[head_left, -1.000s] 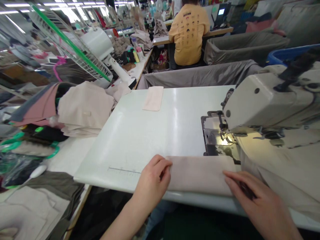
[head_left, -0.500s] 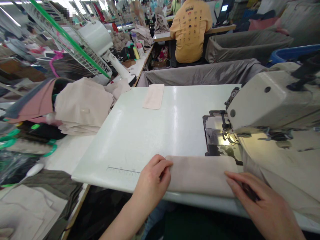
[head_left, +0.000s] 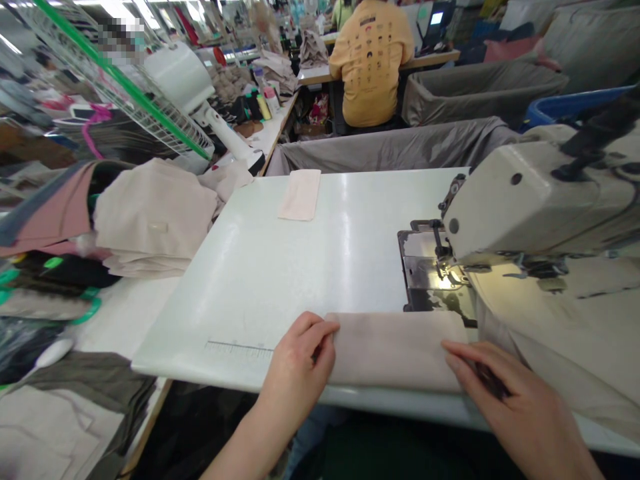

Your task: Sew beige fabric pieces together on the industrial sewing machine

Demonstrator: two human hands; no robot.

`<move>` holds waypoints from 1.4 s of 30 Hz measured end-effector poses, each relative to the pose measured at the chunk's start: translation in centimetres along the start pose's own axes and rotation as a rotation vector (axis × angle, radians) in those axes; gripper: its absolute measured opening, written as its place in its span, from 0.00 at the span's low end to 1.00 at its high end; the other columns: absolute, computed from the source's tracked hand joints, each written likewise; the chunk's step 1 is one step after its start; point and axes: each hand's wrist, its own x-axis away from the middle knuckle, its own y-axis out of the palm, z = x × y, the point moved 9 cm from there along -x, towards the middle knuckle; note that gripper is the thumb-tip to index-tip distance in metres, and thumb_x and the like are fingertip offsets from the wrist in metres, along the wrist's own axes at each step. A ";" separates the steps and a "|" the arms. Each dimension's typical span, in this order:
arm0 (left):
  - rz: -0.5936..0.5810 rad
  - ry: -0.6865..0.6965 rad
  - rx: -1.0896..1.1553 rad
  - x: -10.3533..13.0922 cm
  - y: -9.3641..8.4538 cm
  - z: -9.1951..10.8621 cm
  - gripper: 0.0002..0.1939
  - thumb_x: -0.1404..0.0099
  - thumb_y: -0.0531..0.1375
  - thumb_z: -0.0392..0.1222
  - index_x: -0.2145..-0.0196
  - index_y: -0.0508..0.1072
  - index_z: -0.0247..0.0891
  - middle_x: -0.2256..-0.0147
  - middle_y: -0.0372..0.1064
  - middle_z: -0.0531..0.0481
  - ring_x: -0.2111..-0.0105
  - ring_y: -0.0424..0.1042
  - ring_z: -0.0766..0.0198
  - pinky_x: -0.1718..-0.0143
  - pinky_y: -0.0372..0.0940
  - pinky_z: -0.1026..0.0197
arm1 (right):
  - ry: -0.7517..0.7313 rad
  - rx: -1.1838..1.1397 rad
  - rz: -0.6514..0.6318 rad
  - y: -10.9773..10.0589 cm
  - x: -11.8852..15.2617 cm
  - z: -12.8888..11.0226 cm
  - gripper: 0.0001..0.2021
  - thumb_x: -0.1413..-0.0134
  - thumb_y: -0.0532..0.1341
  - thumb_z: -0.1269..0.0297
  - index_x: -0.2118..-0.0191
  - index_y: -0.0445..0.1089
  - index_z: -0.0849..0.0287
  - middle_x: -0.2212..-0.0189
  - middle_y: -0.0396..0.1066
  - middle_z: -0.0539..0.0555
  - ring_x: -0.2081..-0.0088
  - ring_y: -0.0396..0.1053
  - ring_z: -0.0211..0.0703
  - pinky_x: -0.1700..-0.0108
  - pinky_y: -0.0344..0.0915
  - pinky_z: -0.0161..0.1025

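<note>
A folded beige fabric piece [head_left: 393,350] lies flat along the front edge of the pale sewing table [head_left: 250,280]. My left hand [head_left: 305,347] pinches its left end between thumb and fingers. At its right end my right hand [head_left: 510,387] grips the fabric with thumb and forefinger; a small dark object, not clear enough to name, shows inside that palm. Just beyond the fabric's right end is the sewing machine [head_left: 530,200], its lit needle plate [head_left: 430,267] near my right hand. More beige cloth [head_left: 565,327] spreads right of and under the machine head.
A small pale fabric piece [head_left: 300,195] lies at the table's far side. To the left are a stack of beige panels [head_left: 155,213], thread cones [head_left: 55,307] and a wire rack [head_left: 125,87]. A grey cloth-lined bin [head_left: 390,150] stands behind; a person in yellow [head_left: 373,67] sits beyond.
The whole view has shifted slightly, so the table and machine appear a little further left. Both hands keep their hold on the folded fabric, which stays in nearly the same place on the table.
</note>
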 end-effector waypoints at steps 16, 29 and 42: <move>0.038 0.126 -0.091 -1.4 -1.0 0.6 0.11 0.31 0.55 0.43 0.62 0.79 0.44 0.65 0.75 0.51 0.68 0.78 0.63 0.66 0.74 0.65 | 0.130 -0.147 0.058 -0.6 -1.2 -0.9 0.11 0.36 0.58 0.58 0.65 0.75 0.54 0.71 0.75 0.52 0.71 0.71 0.42 0.69 0.69 0.35; 0.031 0.121 -0.128 -1.5 -0.9 0.3 0.12 0.31 0.56 0.48 0.61 0.79 0.46 0.64 0.76 0.52 0.67 0.78 0.61 0.65 0.75 0.63 | 0.122 -0.146 0.022 -0.4 -1.6 -1.0 0.09 0.39 0.57 0.64 0.66 0.75 0.56 0.72 0.74 0.52 0.72 0.71 0.40 0.69 0.68 0.35; 0.032 0.143 -0.151 -1.6 -0.9 0.4 0.12 0.30 0.56 0.48 0.61 0.79 0.46 0.65 0.75 0.52 0.68 0.77 0.62 0.65 0.74 0.63 | 0.139 -0.114 0.001 -0.3 -1.7 -0.6 0.08 0.41 0.58 0.67 0.66 0.76 0.56 0.71 0.75 0.51 0.70 0.73 0.41 0.67 0.68 0.35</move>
